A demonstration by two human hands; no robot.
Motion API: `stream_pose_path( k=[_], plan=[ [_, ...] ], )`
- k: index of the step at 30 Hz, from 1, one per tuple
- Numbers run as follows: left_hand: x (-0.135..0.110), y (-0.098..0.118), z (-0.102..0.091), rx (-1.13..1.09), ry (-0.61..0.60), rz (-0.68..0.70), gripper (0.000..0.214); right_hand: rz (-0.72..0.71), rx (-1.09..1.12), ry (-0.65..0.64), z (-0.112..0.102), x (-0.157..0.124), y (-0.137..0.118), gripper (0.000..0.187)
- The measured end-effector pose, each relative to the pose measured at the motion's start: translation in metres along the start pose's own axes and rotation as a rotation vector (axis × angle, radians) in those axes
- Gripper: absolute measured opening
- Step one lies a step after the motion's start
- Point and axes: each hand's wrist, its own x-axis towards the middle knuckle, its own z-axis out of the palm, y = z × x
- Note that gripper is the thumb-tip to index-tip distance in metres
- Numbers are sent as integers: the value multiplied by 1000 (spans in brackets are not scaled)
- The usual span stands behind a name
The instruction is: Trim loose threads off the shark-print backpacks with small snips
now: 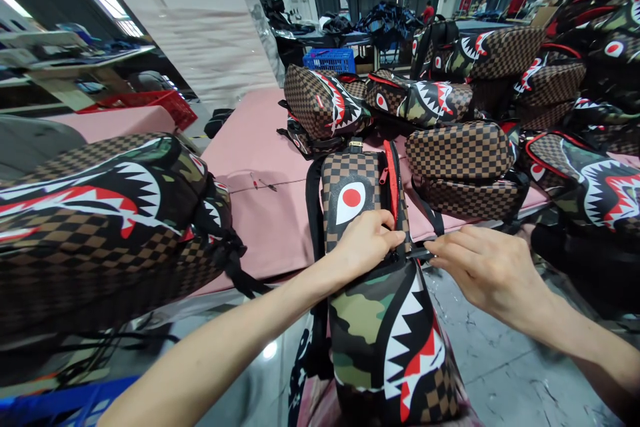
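A backpack [353, 320] with brown-black checks, camouflage and a printed shark mouth lies in front of me, its lower part over my lap and its top on the pink table. The red-edged zip opening [391, 180] gapes along its upper right side. My left hand [367, 240] lies on the bag below the printed eye, fingers closed on the edge of that opening. To its right, my right hand [487, 267] pinches a narrow dark piece [419, 254] that reaches the bag's side. What exactly this piece is, I cannot make out.
Similar backpacks [463, 150] are heaped to the right and behind on the pink table [273, 227]. Another large backpack [95, 213] stands close on the left. A loose cord [270, 185] crosses the tabletop. Blue crate [329, 60] and red crate [173, 107] stand farther off; people are in the background.
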Motion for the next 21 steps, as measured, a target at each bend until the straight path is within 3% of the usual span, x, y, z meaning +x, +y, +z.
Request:
stream_pose_path(
  k=[7,14,21],
  plan=[
    [0,0,0,2,-2,1,15,-75,-55,-57,-7,9,6,17],
    [2,-3,2,-6,-11,-3,14,-154,-230,-133,-10,16,-7,25],
    [1,-2,1,9,-2,-11,15,29,87,-36,-3,8,6,18]
  ],
)
